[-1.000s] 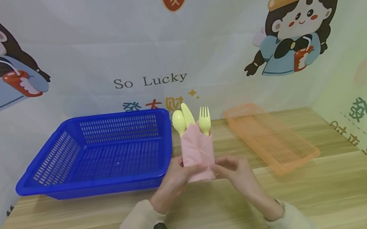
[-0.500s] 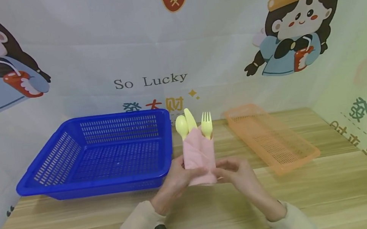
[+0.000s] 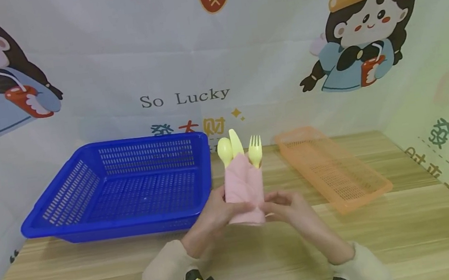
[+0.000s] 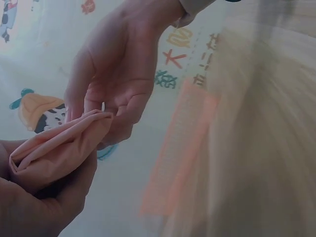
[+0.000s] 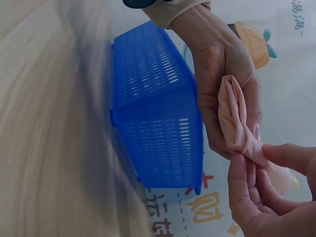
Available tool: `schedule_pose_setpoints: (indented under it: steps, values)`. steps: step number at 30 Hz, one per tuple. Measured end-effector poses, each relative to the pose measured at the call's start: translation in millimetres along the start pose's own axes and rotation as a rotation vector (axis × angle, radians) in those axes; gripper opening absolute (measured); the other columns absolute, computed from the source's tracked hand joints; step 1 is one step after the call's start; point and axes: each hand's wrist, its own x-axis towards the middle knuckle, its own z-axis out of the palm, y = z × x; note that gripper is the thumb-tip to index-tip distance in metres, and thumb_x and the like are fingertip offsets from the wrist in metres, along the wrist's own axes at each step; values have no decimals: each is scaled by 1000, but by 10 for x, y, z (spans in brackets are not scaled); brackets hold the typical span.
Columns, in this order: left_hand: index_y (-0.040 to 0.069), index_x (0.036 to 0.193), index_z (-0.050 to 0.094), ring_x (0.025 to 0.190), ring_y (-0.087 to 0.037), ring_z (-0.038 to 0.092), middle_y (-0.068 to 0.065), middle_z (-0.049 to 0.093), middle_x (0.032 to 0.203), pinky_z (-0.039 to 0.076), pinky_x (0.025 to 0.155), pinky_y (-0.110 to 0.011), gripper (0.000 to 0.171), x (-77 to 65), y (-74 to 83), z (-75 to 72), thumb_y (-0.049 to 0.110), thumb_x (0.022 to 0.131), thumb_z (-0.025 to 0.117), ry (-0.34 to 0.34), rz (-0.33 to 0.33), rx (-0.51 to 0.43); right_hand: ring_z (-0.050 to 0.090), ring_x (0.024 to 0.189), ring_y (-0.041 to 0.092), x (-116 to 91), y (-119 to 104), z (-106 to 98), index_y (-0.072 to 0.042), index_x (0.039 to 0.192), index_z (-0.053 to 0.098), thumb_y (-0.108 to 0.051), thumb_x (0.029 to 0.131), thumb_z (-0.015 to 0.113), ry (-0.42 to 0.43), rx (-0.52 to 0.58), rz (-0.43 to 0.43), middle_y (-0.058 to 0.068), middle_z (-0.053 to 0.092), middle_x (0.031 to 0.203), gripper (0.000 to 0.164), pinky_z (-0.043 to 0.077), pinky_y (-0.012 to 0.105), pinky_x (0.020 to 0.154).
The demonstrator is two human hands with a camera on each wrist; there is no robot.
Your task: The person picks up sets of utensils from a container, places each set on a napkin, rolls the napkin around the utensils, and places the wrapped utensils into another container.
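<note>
A folded pink napkin (image 3: 243,184) stands upright above the table in the head view, with a yellow spoon (image 3: 224,151), a yellow knife (image 3: 236,144) and a yellow fork (image 3: 255,151) sticking out of its top. My left hand (image 3: 213,212) grips its lower left side, thumb across the front. On the lower right edge, my right hand (image 3: 291,207) pinches the napkin between thumb and fingers. Both wrist views show the napkin's folded bottom end (image 4: 59,153), held between the two hands; the cutlery's lower parts are hidden inside the fold.
At the left of the wooden table (image 3: 248,268) stands a large blue plastic basket (image 3: 119,223), close to my left hand. A shallow orange basket (image 3: 329,169) lies to the right. Behind them hangs a white cloth (image 3: 179,47) with printed cartoon figures.
The napkin with its cutlery has shifted slightly to the right, dipping a little and then rising slightly. Both hands keep their hold on it.
</note>
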Motion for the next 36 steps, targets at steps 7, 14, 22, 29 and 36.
schedule_pose_setpoints:
  steps: [7, 14, 22, 29, 36]
  values:
    - [-10, 107, 49, 68, -14, 59, -14, 61, 87, 51, 64, -27, 42, 45, 274, -272, -4, 70, 67, -43, 49, 59, 61, 83, 19, 134, -197, 59, 12, 107, 50, -28, 91, 50, -103, 61, -58, 12, 60, 92, 43, 51, 35, 78]
    - [-13, 99, 49, 63, -12, 59, -4, 60, 72, 52, 60, -26, 32, 57, 662, -771, -5, 72, 64, -130, 26, 188, 62, 86, 24, 333, -347, 187, 12, 103, 50, -23, 93, 46, -182, 32, -81, 20, 58, 95, 37, 51, 35, 79]
    - [-13, 108, 43, 69, -15, 61, -5, 61, 77, 52, 66, -28, 40, 147, 1038, -1389, -1, 74, 62, -312, -77, 404, 59, 93, 30, 606, -432, 353, 11, 111, 49, -18, 92, 47, -180, -135, -5, 21, 59, 99, 35, 51, 31, 78]
    - [-11, 109, 43, 70, -15, 60, -4, 60, 80, 52, 66, -29, 42, 283, 1073, -1849, 6, 76, 64, -386, -232, 629, 61, 90, 28, 818, -410, 536, 10, 112, 50, -22, 90, 52, -147, -253, 97, 21, 60, 98, 39, 52, 32, 75]
    - [-10, 108, 45, 71, -14, 60, -5, 61, 81, 51, 67, -30, 42, 431, 911, -2220, 6, 75, 65, -449, -404, 770, 60, 93, 31, 969, -334, 689, 13, 120, 43, -33, 89, 52, -152, -354, 188, 24, 58, 107, 56, 50, 35, 79]
